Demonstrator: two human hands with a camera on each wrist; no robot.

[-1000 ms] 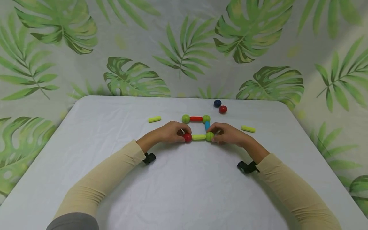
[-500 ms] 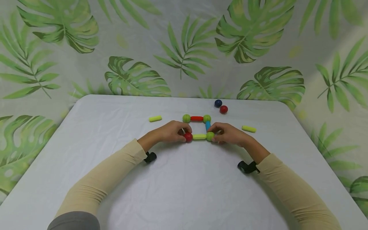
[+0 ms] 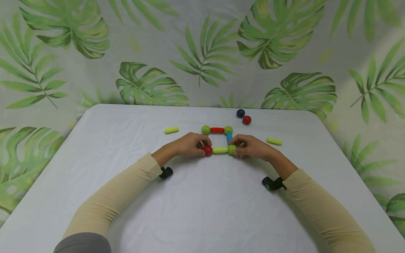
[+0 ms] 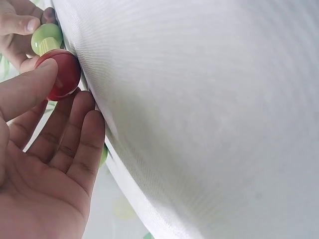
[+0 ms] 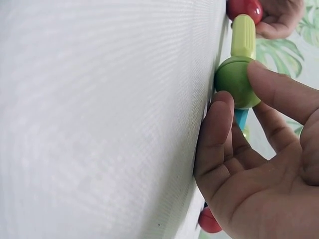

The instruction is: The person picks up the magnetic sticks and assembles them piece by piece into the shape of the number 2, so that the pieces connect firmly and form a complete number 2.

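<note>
My left hand [image 3: 192, 144] pinches a red ball [image 4: 64, 75] between thumb and fingers at the near left corner of a joined shape on the table. From that ball a yellow-green rod [image 3: 220, 150] runs to a green ball [image 5: 236, 82], which my right hand [image 3: 251, 146] holds with thumb and fingertips. Behind it, a blue rod [image 3: 229, 138] leads back to another green ball [image 3: 228, 130]. A red rod [image 3: 217, 130] joins that one to a third green ball [image 3: 206, 129] at the far left corner. The left side, between red ball and far green ball, has no rod showing.
Two loose yellow-green rods lie apart, one at the left [image 3: 171, 130] and one at the right [image 3: 274, 141]. A dark blue ball [image 3: 240, 113] and a second red ball [image 3: 246, 119] sit near the back edge of the white table [image 3: 202, 211]. A leaf-patterned cloth hangs behind.
</note>
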